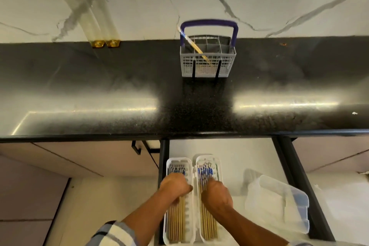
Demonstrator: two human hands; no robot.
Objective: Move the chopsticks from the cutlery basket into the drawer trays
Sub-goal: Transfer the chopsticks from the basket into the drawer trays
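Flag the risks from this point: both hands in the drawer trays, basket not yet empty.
1. One chopstick leans in the cutlery basket at the back of the counter; it could get forgotten, or tip the basket when pulled out.
2. The left hand and right hand rest on chopsticks in the left tray and right tray; a sideways push may skew the rows.
3. The clear container sits tilted beside the trays and might snag the drawer on closing.

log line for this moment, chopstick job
left hand: in left tray | right hand: in right tray | basket: chopsticks left
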